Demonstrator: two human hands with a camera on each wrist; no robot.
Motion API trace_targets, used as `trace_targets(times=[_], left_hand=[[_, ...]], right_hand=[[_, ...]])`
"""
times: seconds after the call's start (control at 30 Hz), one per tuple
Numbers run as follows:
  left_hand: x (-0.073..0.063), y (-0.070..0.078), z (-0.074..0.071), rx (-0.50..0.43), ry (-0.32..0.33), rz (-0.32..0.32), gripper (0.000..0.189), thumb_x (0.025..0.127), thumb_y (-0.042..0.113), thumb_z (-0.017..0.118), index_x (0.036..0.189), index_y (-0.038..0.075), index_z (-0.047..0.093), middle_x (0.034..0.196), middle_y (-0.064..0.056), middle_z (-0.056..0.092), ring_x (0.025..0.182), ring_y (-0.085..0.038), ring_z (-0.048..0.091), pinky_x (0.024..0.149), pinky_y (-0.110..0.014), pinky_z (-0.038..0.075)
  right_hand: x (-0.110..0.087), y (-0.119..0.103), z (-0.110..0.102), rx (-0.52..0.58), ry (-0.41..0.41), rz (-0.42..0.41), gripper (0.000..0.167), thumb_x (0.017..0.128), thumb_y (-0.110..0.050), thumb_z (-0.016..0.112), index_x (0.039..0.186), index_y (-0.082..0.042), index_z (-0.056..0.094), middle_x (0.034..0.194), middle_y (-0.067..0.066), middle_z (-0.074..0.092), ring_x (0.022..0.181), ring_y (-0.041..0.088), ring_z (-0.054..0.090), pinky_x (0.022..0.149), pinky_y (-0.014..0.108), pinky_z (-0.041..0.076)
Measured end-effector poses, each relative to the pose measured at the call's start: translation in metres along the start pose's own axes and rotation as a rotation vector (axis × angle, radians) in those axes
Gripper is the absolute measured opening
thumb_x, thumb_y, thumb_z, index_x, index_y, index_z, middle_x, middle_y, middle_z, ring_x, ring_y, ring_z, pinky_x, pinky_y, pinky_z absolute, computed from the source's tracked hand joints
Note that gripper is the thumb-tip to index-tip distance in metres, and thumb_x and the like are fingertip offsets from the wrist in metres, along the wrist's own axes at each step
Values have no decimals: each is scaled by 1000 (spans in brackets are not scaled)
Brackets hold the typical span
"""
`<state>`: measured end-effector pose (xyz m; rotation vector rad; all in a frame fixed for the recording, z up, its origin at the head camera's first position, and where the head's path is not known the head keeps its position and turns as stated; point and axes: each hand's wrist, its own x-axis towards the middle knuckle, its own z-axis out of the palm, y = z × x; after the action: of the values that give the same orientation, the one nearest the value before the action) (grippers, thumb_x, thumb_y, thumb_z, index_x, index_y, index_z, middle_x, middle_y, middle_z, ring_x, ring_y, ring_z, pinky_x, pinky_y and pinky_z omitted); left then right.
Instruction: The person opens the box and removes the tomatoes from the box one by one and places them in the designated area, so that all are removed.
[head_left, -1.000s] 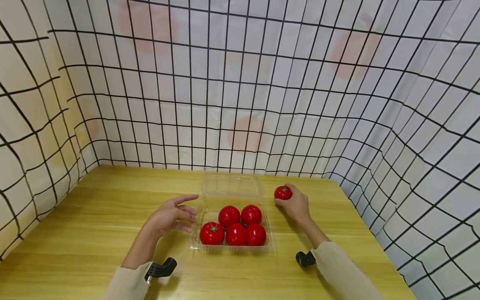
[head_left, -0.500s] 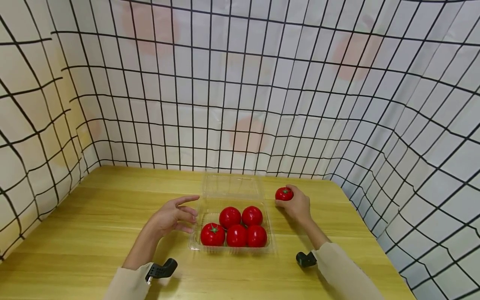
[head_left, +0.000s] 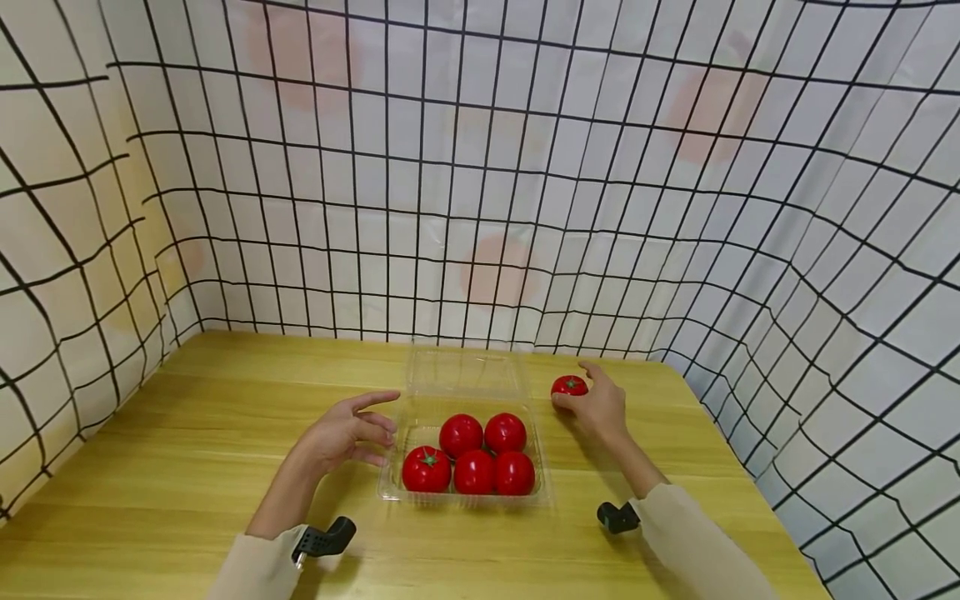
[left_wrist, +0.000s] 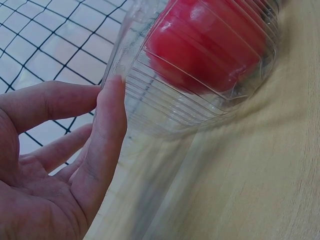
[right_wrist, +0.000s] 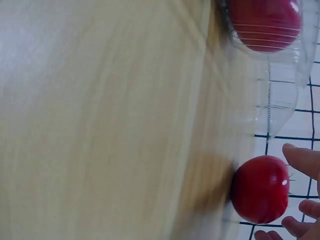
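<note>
Head view: a loose red tomato (head_left: 568, 385) with a green calyx uppermost sits on the wood-grain table (head_left: 187, 433), to the right of an opened clear plastic container (head_left: 465, 499) and near the table's far edge. The right hand (head_left: 602, 407) is at this tomato, fingers parted and not gripping; the thumb overlaps its near side, though contact cannot be confirmed. Right wrist view shows the fingertips spread about the fruit. The container holds five tomatoes (head_left: 474, 472): three in the near row, two behind; the near left one displays its calyx. Its transparent lid (head_left: 465, 373) lies folded back on the far side. The left hand (head_left: 341, 435) is at the container's left side, fingers extended and relaxed, gripping nothing. Left wrist view places its fingertips at the container's edge; whether they touch cannot be told. Black-gridded white sheeting (head_left: 480, 167) encloses the table's back and sides.
</note>
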<state>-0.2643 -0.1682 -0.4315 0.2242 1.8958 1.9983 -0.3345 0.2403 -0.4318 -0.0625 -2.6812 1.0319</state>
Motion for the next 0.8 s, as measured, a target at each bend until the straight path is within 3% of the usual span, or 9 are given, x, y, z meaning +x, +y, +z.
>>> trace_targets(times=[0.23, 0.57, 0.8], left_hand=[[0, 1, 1, 2, 4, -4, 76, 89, -6, 63, 157, 1, 32, 100, -11, 63, 80, -19, 68, 71, -40, 65], [-1, 1, 0, -2, -4, -5, 76, 89, -6, 62, 157, 1, 31, 98, -8, 62, 81, -18, 68, 71, -39, 65], [-1, 1, 1, 2, -4, -4, 76, 89, -6, 63, 157, 1, 31, 98, -8, 63, 81, -18, 68, 71, -39, 65]], right_hand=[[-2, -8, -8, 36, 36, -26, 64, 86, -22, 79, 141, -3, 54, 143, 27, 54, 132, 48, 42, 108, 61, 37], [-9, -29, -13, 104, 42, -90, 62, 81, -21, 82, 137, -7, 59, 129, 23, 67, 118, 41, 63, 94, 53, 56], [-17, -46, -13, 123, -7, -123, 63, 81, -21, 84, 138, -10, 59, 122, 21, 69, 109, 37, 68, 87, 49, 60]])
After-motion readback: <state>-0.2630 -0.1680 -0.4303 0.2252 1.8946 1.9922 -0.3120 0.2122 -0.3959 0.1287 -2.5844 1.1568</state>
